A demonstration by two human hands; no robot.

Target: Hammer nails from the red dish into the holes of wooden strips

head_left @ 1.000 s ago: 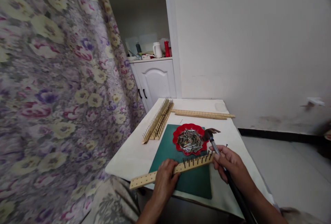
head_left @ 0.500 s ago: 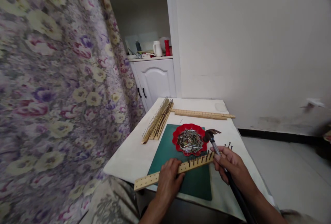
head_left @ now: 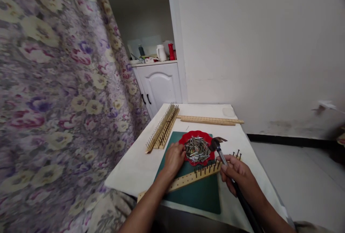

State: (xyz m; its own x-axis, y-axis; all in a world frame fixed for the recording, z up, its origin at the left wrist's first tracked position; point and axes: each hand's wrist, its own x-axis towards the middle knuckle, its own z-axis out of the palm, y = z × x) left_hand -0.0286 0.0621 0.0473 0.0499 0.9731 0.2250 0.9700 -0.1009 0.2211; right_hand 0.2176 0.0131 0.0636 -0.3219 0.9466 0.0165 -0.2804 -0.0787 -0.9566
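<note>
My right hand (head_left: 238,175) is closed around a claw hammer (head_left: 219,150), gripping it just below the head. Its fingertips are beside the right part of a pale wooden strip (head_left: 185,180) with rows of holes. Dark nails (head_left: 205,170) stand upright in the strip's right part, while its left holes hold none. My left hand (head_left: 174,157) is at the left rim of a red scalloped bowl (head_left: 195,134), its fingers bent and their tips partly hidden. Loose silvery nails (head_left: 198,149) fill the bowl. My left forearm passes over the strip's left part.
A green mat (head_left: 199,197) lies under the bowl and strip on the white-covered table (head_left: 129,168). Nail-studded strips (head_left: 163,129) lie at the back left, and more strips (head_left: 210,120) along the back. A floral curtain (head_left: 67,100) hangs at left.
My left hand has let go of the wooden strip and moved forward to the bowl's left rim. My right hand still holds the hammer in nearly the same place. The view has shifted slightly.
</note>
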